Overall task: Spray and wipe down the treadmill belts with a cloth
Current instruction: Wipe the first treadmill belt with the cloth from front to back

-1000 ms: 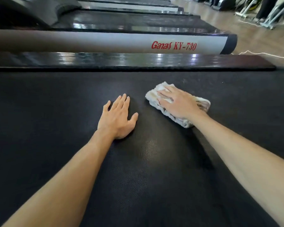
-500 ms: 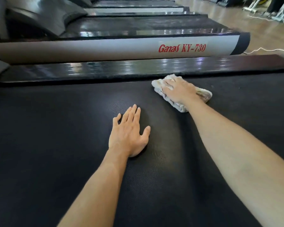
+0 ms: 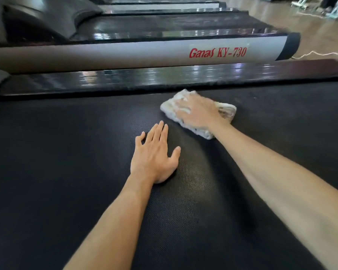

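**Desk:** What is in front of you?

**Operator:** I am looking down at a black treadmill belt (image 3: 66, 172). My right hand (image 3: 197, 112) presses flat on a folded white cloth (image 3: 225, 111) near the belt's far edge, fingers spread over it and blurred, so I cannot tell whether they curl into the fabric. My left hand (image 3: 155, 158) lies palm-down on the belt just beside the cloth, fingers straight and close together, holding nothing.

**Desk:** How do you wipe this well?

**Operator:** In my judgement, even weight through the palm keeps the whole cloth in contact. I would run overlapping passes along the belt, brace with the left hand, and shift that hand aside so the strip under it gets wiped too.

**Desk:** What else is around, and what is in the way?

**Operator:** A glossy black side rail (image 3: 164, 78) borders the belt just past the cloth. Beyond it sits the next treadmill's grey side cover (image 3: 105, 55), lettered "Ganas KY-730", with more machines behind. A white cable (image 3: 318, 53) trails over the wooden floor (image 3: 310, 28) at the right. I see no spray bottle. The rail could catch the cloth's edge.
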A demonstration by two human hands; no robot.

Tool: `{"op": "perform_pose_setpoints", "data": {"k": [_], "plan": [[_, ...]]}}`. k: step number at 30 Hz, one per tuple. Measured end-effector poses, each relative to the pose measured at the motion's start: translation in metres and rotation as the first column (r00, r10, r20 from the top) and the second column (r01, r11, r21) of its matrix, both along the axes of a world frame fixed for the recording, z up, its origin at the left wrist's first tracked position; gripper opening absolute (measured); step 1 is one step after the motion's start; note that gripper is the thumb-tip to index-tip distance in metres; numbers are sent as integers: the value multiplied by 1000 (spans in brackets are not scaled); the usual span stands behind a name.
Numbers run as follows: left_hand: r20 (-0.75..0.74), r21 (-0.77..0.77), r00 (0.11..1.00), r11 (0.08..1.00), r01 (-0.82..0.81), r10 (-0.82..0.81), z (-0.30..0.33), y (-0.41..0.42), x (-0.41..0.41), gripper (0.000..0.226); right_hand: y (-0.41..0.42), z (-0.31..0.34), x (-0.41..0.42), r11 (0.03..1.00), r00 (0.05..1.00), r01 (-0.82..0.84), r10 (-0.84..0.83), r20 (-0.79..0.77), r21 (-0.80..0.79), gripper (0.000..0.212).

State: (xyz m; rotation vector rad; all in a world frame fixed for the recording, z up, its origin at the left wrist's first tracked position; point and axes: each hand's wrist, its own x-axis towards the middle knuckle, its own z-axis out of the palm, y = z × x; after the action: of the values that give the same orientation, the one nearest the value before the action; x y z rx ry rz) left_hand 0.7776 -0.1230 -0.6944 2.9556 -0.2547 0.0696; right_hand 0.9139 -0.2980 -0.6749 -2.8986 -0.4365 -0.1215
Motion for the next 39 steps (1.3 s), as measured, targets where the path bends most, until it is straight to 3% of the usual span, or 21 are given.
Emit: {"op": "perform_pose_setpoints", "data": {"k": [2, 5, 6, 10, 13, 16, 19, 22, 29, 32, 39], "plan": [[-9, 12, 1000, 1000, 6, -6, 1, 0, 1, 85, -21, -6, -12, 992, 992, -124, 125, -35, 29, 60], [-9, 28, 1000, 1000, -3, 3, 1, 0, 1, 81, -46, 2, -4, 955, 957, 286, -289, 31, 78, 57], [-13, 31, 1000, 1000, -5, 5, 2, -1, 1, 80, -42, 4, -5, 944, 942, 324, -327, 72, 60, 55], [-15, 30, 1000, 999, -12, 13, 3, -2, 1, 80, -35, -1, -30, 995, 998, 62, -63, 17, 72, 53], [-28, 34, 999, 999, -24, 25, 4, -1, -1, 80, -44, 1, -29, 971, 975, 210, -218, 54, 114, 51], [-17, 40, 1000, 999, -24, 24, 4, -2, 0, 80, -36, -6, -38, 992, 994, 101, -103, 20, 74, 54], [-43, 38, 999, 999, -19, 21, 5, -2, -3, 79, -32, -7, -48, 981, 983, 176, -179, 37, 86, 64], [-34, 75, 999, 997, -12, 15, 5, -2, 0, 79, -36, -8, -62, 990, 992, 116, -120, 46, 81, 50], [-115, 66, 993, 998, -16, 24, 10, -7, -12, 75, -43, 1, -88, 985, 993, 111, -114, 19, 130, 51], [-73, 50, 997, 999, -18, 22, 12, -4, -36, 74, -42, -1, -92, 990, 999, 53, -53, -5, 128, 54], [-57, 22, 998, 1000, 21, -19, 0, 3, -78, 76, -32, -13, -105, 990, 993, 64, -75, 90, 122, 47]]}}
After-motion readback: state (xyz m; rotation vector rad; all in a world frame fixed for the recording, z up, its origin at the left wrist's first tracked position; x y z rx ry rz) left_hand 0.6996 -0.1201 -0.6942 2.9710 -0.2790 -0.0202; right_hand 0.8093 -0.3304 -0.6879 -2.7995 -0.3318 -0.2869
